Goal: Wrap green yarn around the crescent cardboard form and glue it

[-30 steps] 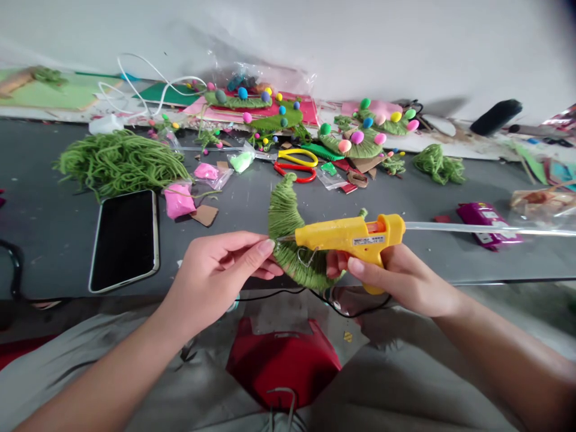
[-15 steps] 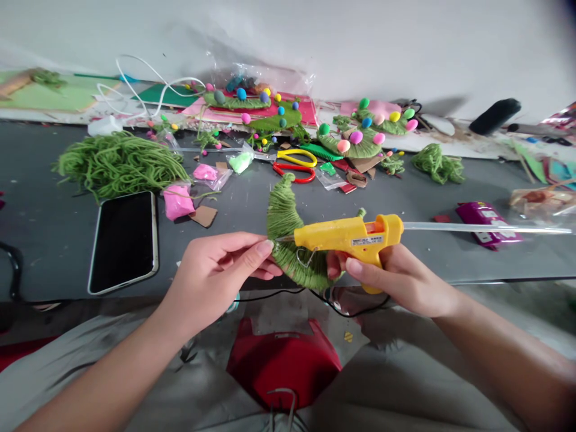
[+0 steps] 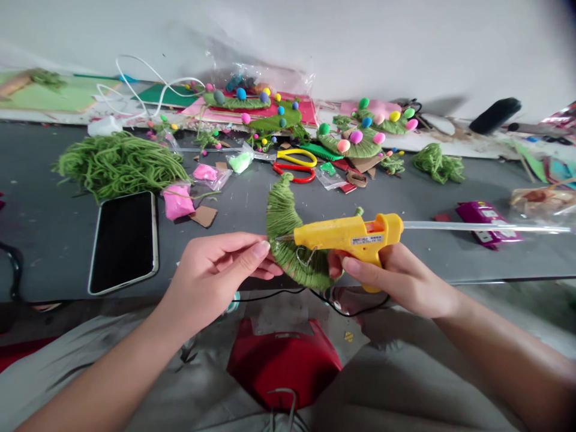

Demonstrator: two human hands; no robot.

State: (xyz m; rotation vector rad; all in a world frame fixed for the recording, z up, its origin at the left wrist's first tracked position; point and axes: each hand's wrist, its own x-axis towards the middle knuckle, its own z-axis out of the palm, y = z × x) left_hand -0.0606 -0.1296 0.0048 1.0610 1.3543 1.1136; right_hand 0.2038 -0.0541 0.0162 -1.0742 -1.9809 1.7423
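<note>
A crescent wrapped in green yarn [image 3: 282, 217] is held near the table's front edge, its curved outer side toward me. My left hand [image 3: 225, 270] pinches its left edge between thumb and fingers. My right hand [image 3: 396, 273] is wrapped round the grip of a yellow hot glue gun [image 3: 342, 233], with some fingertips touching the crescent's lower right part. The gun's metal nozzle points left across the crescent, its tip close to my left thumb. A clear glue stick [image 3: 477, 227] juts from the gun's back. The gun partly covers the crescent.
Left lie a black-screened phone [image 3: 122, 243] and a heap of green yarn [image 3: 117, 162]. Scissors [image 3: 297, 165], pink clay [image 3: 177, 201] and pompom-decorated crescents [image 3: 353, 144] lie behind. A purple object [image 3: 481, 213] sits at right. Below the table edge stands a red stool [image 3: 283, 360].
Almost nothing differs. The glue gun and my left thumb have shifted very slightly; both hands keep their holds.
</note>
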